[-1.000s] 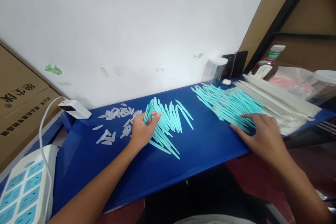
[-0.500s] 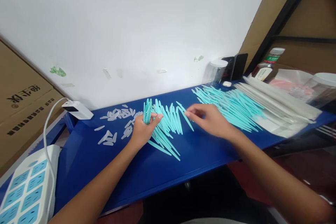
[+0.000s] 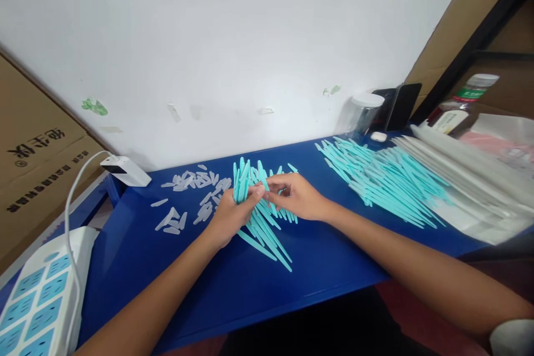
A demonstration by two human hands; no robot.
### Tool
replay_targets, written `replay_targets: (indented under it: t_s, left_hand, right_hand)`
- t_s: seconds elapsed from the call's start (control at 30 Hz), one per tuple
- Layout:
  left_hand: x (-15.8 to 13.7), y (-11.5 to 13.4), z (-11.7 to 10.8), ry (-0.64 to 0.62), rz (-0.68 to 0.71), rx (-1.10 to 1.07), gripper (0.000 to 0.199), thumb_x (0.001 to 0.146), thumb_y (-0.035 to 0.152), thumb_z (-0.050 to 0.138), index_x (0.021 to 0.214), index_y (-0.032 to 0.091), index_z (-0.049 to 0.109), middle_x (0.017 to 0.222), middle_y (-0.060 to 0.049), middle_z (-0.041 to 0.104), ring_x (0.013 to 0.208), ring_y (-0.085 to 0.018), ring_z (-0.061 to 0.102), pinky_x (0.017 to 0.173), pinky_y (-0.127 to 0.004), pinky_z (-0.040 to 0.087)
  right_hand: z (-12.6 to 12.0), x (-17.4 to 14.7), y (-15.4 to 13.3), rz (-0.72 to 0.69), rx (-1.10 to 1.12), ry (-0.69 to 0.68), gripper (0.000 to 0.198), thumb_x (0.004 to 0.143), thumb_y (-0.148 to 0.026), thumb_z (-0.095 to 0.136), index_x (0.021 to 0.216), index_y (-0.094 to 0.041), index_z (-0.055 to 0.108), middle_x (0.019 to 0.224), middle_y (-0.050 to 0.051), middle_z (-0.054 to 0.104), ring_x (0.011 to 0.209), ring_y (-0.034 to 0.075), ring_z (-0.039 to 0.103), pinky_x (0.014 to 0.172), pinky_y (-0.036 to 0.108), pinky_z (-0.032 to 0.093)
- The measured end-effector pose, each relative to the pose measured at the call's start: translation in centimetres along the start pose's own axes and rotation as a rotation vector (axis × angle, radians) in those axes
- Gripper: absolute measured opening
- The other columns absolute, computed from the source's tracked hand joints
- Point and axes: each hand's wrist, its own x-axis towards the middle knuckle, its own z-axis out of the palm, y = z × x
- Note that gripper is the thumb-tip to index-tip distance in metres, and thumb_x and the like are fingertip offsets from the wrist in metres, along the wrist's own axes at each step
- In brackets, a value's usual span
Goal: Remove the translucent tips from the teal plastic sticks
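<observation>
My left hand [image 3: 233,214] is closed round a bunch of slim, tapered turquoise sticks [image 3: 241,178], their tips pointing up. Close beside it, my right hand [image 3: 294,196] pinches a single turquoise stick [image 3: 262,174] at the left thumb. Both hands' fingertips nearly meet there, so contact is hard to make out. Beneath them a loose pile of the same sticks [image 3: 269,239] lies fanned on the blue table [image 3: 334,267], partly hidden by the hands. Small translucent strips [image 3: 194,179] are scattered left of my left hand.
A larger heap of turquoise sticks [image 3: 375,178] lies to the right, next to white plastic sleeves [image 3: 467,178]. Behind are a lidded clear jar [image 3: 362,114], a phone [image 3: 404,107] and a bottle [image 3: 459,105]. At left stand a power strip [image 3: 41,295], a corded white device [image 3: 125,171] and a carton [image 3: 37,161].
My right hand has moved left from the pile's right edge to my left hand, bringing a turquoise stick. My left hand still holds its bunch. The view has shifted slightly.
</observation>
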Motion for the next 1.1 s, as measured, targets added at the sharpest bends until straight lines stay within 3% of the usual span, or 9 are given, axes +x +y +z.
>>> replay_targets:
  t_s: [0.1,0.2,0.3,0.43,0.7,0.83,0.93,1.03,1.1]
  left_hand:
    - [-0.1,0.3,0.0,-0.145,-0.193,-0.199,0.035,0.092,0.053,0.071,0.083,0.022,0.058,0.058,0.010,0.021,0.048,-0.008,0.014,0.044,-0.024,0.016]
    - [0.0,0.5,-0.3,-0.077,-0.234,-0.214,0.030,0.093,0.050,0.071,0.095,0.022,0.062,0.062,0.009,0.024,0.050,-0.009,0.016,0.045,-0.024,0.017]
    - [0.3,0.7,-0.7,-0.032,-0.241,-0.196,0.036,0.095,0.050,0.067,0.079,0.021,0.056,0.062,0.008,0.025,0.049,-0.009,0.017,0.045,-0.025,0.018]
    - [0.8,1.0,-1.5,0.060,-0.193,-0.131,0.055,0.094,0.047,0.068,0.060,0.022,0.034,0.057,0.008,0.023,0.046,-0.007,0.018,0.045,-0.026,0.016]
    - [2.3,1.9,-4.8,0.219,-0.129,-0.115,0.056,0.093,0.047,0.067,0.056,0.022,0.032,0.052,0.008,0.024,0.044,-0.007,0.018,0.044,-0.025,0.014]
    - [2.9,2.6,-7.9,0.174,-0.116,0.216,0.047,0.092,0.058,0.063,0.066,0.020,0.055,0.053,0.006,0.031,0.046,-0.010,0.025,0.045,-0.025,0.021]
    - [2.7,3.6,-10.5,0.001,-0.068,0.611,0.040,0.084,0.059,0.072,0.082,0.019,0.072,0.066,0.001,0.057,0.058,-0.014,0.047,0.053,-0.025,0.035]
    - [2.3,4.3,-12.2,-0.369,-0.131,0.770,0.041,0.077,0.057,0.078,0.100,0.023,0.080,0.069,0.001,0.060,0.059,-0.017,0.051,0.055,-0.026,0.037]
    - [2.2,4.4,-12.6,-0.498,-0.168,0.804,0.044,0.075,0.056,0.080,0.108,0.026,0.081,0.068,0.002,0.059,0.058,-0.016,0.049,0.055,-0.026,0.035]
  right_hand:
    - [-0.2,0.1,0.3,0.034,0.067,0.081,0.031,0.099,-0.048,0.063,0.102,-0.019,0.071,0.082,0.002,0.068,0.066,0.017,0.067,0.062,0.031,0.052]
    - [-0.8,0.5,1.2,0.075,0.161,0.201,0.033,0.100,-0.050,0.060,0.112,-0.019,0.065,0.085,0.002,0.068,0.060,0.015,0.066,0.058,0.030,0.053]
    - [-1.7,0.7,1.9,0.097,0.143,0.308,0.030,0.102,-0.047,0.053,0.112,-0.020,0.063,0.078,-0.002,0.060,0.051,0.011,0.053,0.049,0.027,0.043]
    - [-2.8,0.6,2.2,0.169,-0.141,0.444,0.021,0.101,-0.032,0.050,0.103,-0.020,0.067,0.068,-0.004,0.051,0.054,0.012,0.045,0.053,0.027,0.035]
    - [-1.2,-0.4,1.5,0.138,-0.424,0.237,0.011,0.095,-0.025,0.054,0.094,-0.022,0.065,0.065,-0.005,0.050,0.054,0.013,0.043,0.057,0.027,0.032]
    - [-0.8,-0.6,1.2,0.114,-0.517,0.211,0.011,0.096,-0.029,0.055,0.089,-0.022,0.060,0.064,-0.006,0.044,0.055,0.012,0.041,0.055,0.027,0.028]
    - [-1.2,-0.5,1.2,0.116,-0.528,0.232,0.011,0.097,-0.029,0.055,0.093,-0.022,0.063,0.064,-0.006,0.043,0.054,0.012,0.039,0.057,0.027,0.030]
    - [-1.5,-0.4,1.2,0.107,-0.529,0.265,0.012,0.096,-0.029,0.054,0.093,-0.021,0.063,0.063,-0.007,0.041,0.053,0.012,0.037,0.058,0.027,0.030]
    - [-1.6,-0.4,1.2,0.117,-0.532,0.275,0.012,0.096,-0.029,0.054,0.092,-0.021,0.063,0.062,-0.007,0.040,0.054,0.012,0.037,0.058,0.027,0.029]
